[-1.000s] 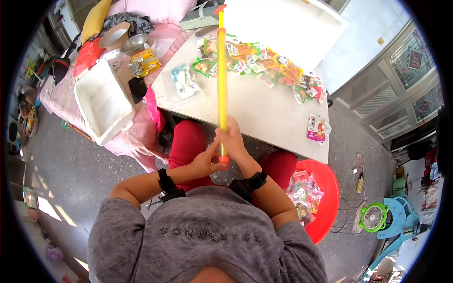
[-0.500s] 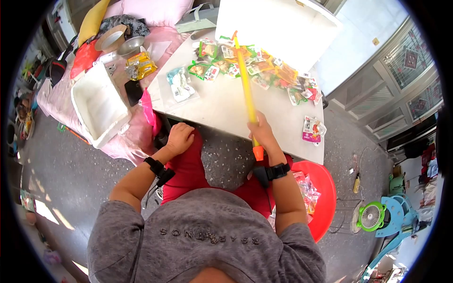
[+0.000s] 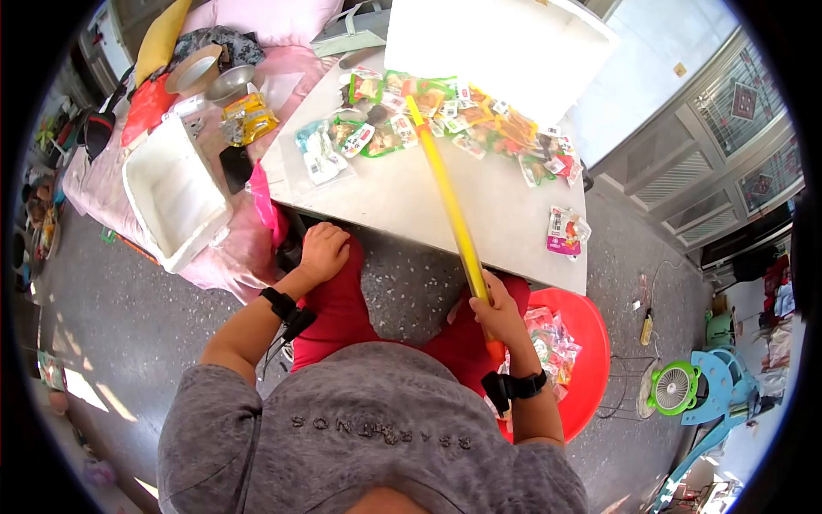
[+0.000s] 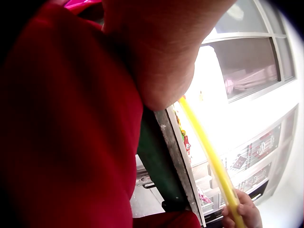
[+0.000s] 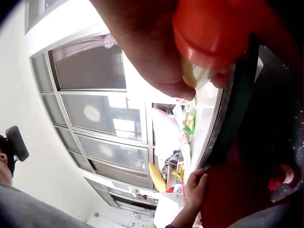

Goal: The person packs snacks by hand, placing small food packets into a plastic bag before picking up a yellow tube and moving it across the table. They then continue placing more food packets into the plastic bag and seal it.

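In the head view my right hand (image 3: 503, 313) grips a long yellow plastic tube (image 3: 449, 193) near its lower end, fingers wrapped round it. An orange end piece (image 5: 209, 35) pokes out below the hand, large in the right wrist view. The tube slants up and leftward over the table, its far end overlapping a heap of small snack packets (image 3: 467, 107) in clear, green and orange wrappers. My left hand (image 3: 325, 251) rests on the left knee of the red trousers (image 3: 338, 300), holding nothing. From the left wrist view, the right hand (image 4: 244, 209) appears round the yellow tube.
On the white table (image 3: 505, 231) lie a clear bag (image 3: 321, 154) and a lone purple-white packet (image 3: 565, 231). A white foam box (image 3: 497, 51) stands behind the heap. To the right is a red basin (image 3: 591, 360) holding packets; to the left, another foam box (image 3: 175, 197).
The left hand has let go of the tube and moved to the knee. The right hand has drawn the tube down and right; some left-side packets now lie closer to the clear bag.
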Demonstrator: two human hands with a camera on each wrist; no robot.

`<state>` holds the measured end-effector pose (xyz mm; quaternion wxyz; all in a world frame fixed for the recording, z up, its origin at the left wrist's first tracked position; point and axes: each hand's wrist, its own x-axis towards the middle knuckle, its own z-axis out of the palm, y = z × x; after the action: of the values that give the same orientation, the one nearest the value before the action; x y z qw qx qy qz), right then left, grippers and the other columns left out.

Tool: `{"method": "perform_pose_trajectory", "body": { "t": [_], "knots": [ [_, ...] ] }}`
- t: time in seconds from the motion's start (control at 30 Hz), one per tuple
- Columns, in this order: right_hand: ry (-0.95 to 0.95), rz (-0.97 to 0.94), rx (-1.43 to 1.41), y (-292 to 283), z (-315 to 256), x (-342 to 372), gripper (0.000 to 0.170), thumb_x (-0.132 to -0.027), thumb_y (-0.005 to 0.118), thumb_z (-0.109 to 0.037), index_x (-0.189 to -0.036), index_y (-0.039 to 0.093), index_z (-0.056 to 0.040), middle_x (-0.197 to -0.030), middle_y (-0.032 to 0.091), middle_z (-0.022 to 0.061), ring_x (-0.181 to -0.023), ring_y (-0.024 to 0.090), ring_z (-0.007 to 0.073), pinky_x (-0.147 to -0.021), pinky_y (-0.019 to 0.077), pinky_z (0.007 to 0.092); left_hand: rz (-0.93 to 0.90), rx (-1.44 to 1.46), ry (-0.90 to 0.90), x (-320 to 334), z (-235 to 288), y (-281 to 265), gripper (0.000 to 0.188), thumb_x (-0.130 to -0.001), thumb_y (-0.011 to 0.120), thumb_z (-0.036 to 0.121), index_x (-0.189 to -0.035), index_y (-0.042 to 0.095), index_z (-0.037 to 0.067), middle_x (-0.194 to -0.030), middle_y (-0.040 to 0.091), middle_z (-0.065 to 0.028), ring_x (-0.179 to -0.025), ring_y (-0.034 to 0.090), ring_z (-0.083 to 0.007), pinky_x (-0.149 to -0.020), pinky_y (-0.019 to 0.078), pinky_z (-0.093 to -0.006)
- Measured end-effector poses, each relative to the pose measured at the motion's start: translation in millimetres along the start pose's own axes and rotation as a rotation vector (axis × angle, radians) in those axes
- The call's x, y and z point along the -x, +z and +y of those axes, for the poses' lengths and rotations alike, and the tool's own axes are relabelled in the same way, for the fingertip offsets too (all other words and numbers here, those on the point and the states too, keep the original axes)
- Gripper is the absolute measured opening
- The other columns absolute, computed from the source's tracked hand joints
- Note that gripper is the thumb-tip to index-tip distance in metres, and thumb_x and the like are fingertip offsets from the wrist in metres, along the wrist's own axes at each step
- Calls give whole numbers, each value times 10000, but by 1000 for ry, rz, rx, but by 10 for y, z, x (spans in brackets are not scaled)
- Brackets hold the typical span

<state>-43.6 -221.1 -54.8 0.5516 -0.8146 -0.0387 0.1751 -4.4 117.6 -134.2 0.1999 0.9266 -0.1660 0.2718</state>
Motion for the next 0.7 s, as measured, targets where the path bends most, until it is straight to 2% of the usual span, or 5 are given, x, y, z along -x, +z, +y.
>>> {"method": "perform_pose_trajectory", "body": {
  "t": [0.07,0.27,0.37,0.5,0.7],
  "knots": [
    [-60,11,-20,33,4,-97,528,-736,507,-79,-1225,310,-62,-852,503,62,-570,474,101,-500,421,235,13,-19,15,1,6,30,148,-594,567,115,-736,547,77,-768,532,-46,-800,485,-225,-705,371,-356],
    [-119,59,-16,138,-259,-818,521,-726,517,-102,-1209,327,-60,-798,520,85,-530,489,120,-482,422,251,-120,-42,-9,-68,68,34,167,-621,555,139,-773,546,68,-790,531,-60,-822,474,-227,-730,359,-355],
    [-65,26,93,142,-476,-1104,522,-723,514,-129,-1207,327,-65,-769,520,99,-515,494,138,-483,427,266,-142,-53,-28,-77,73,20,167,-626,549,142,-775,546,67,-797,532,-59,-830,474,-226,-734,358,-356],
    [-42,2,104,84,-372,-1102,527,-722,512,-141,-1208,322,-66,-755,519,101,-515,498,147,-482,427,272,-110,-47,-24,-56,40,8,175,-622,553,143,-779,547,67,-809,535,-60,-846,473,-225,-745,355,-356],
    [-5,-79,25,-33,-137,-360,550,-736,527,-108,-1231,294,-60,-731,509,51,-527,488,105,-488,414,232,-98,-41,-32,-54,44,1,175,-616,556,147,-776,548,75,-811,537,-54,-853,472,-224,-748,353,-355]
  ]
}}
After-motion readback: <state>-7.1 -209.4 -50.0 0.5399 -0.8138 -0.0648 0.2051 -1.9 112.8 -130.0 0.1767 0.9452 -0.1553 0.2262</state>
